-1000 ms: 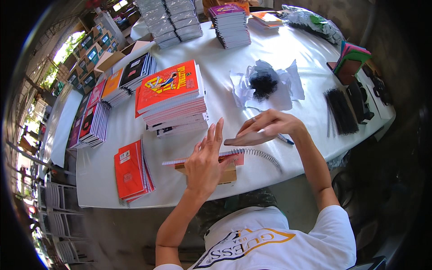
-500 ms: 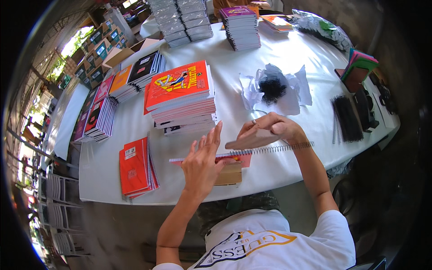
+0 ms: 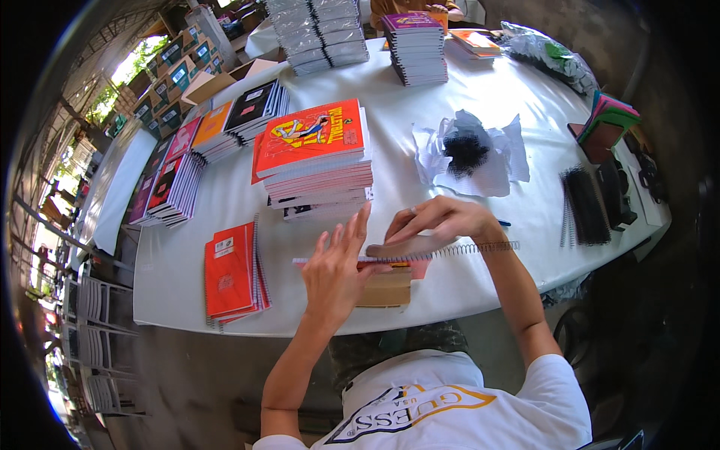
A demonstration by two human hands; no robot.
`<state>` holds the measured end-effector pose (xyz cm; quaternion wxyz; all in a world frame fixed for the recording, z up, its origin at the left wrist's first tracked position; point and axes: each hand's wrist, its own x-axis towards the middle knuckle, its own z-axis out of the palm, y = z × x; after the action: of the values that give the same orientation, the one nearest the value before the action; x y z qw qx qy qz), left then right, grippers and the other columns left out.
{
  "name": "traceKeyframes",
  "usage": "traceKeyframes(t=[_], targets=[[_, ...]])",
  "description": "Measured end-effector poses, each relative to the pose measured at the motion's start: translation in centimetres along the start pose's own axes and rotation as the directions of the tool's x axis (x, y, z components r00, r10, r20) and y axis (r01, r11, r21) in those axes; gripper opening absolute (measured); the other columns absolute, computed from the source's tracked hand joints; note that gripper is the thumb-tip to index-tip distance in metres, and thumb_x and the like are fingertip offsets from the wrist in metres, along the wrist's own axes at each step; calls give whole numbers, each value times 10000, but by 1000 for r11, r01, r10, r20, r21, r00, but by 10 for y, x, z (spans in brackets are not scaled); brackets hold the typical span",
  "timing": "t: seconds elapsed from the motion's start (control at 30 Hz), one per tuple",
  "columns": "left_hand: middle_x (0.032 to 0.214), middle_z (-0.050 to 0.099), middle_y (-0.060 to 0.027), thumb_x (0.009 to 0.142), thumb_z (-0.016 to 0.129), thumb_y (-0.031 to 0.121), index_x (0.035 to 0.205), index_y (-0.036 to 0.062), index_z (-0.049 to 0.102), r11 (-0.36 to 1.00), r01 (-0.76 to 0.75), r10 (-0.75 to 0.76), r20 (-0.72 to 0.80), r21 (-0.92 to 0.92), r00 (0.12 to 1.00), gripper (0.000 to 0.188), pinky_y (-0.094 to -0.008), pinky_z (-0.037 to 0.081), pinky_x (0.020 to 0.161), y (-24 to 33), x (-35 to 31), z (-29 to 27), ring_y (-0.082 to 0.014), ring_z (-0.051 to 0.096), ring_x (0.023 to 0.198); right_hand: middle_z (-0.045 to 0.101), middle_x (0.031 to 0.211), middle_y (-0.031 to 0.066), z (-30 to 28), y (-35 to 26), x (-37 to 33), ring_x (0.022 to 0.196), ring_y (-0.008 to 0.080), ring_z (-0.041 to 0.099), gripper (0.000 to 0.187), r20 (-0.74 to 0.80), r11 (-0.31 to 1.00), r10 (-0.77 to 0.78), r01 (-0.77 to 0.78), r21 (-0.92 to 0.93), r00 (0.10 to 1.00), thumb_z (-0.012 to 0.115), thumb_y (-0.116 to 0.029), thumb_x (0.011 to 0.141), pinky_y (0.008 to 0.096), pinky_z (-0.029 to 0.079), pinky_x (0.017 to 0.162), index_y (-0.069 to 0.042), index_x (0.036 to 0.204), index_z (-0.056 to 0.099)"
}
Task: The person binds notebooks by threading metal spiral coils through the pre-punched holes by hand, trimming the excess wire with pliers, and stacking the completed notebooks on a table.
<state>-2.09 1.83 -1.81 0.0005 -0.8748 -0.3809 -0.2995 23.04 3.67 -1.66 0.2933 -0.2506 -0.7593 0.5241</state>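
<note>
A red-and-pink notebook (image 3: 420, 269) leans with its punched edge upward against a small brown cardboard box (image 3: 386, 291) near the table's front edge. My left hand (image 3: 332, 266) grips it at the left, thumb on the near side and fingers stretched up beyond the edge. A dark spiral coil (image 3: 480, 248) runs along that edge and sticks out to the right beneath my right wrist. My right hand (image 3: 442, 220) is closed on a flat, greyish-brown strip (image 3: 401, 246), which lies along the coil. What the strip is made of, I cannot tell.
A tall stack of orange-covered notebooks (image 3: 319, 161) stands just beyond my hands. Red notebooks (image 3: 229, 274) lie at left. Crumpled white paper (image 3: 510, 154) holds black coils (image 3: 465, 154); more coils (image 3: 581, 206) lie right. A person (image 3: 420, 7) is at the far side.
My right hand has come down and leftward, laying the strip against the coil. The coil has shifted slightly left along the notebook's edge. My left hand stays in place; the whole view has shifted a little.
</note>
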Motion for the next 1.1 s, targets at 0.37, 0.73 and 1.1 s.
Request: traceKeyframes(t=[0.37, 0.73, 1.1], targets=[[1093, 684, -152, 582, 800, 482, 1503, 234, 324, 1000, 25, -25, -8, 8, 1000, 1066, -463, 501, 940, -11, -4, -6, -326, 652, 1045, 671, 1077, 206, 4, 12, 21, 1001, 290, 613, 613, -6, 995, 89, -89, -45, 996, 592, -508, 880, 377, 462, 899, 45, 1127, 684], [1147, 667, -164, 615, 807, 446, 1505, 227, 324, 997, 70, -70, 3, 45, 998, 1036, -508, 442, 999, -24, -10, -16, -331, 616, 1130, 676, 1135, 150, 7, 22, 47, 1039, 231, 604, 548, 32, 978, 132, -125, -169, 991, 622, -485, 876, 327, 446, 906, -11, 1141, 695], [1481, 422, -151, 670, 851, 245, 1536, 176, 216, 873, 246, -318, -109, -421, 942, 1077, -471, 439, 1031, -45, -26, -19, -342, 443, 1337, 663, 1113, 173, 3, 40, 58, 1025, 265, 608, 531, -105, 996, 89, -86, 33, 990, 584, -456, 908, 358, 479, 875, -5, 1173, 677]])
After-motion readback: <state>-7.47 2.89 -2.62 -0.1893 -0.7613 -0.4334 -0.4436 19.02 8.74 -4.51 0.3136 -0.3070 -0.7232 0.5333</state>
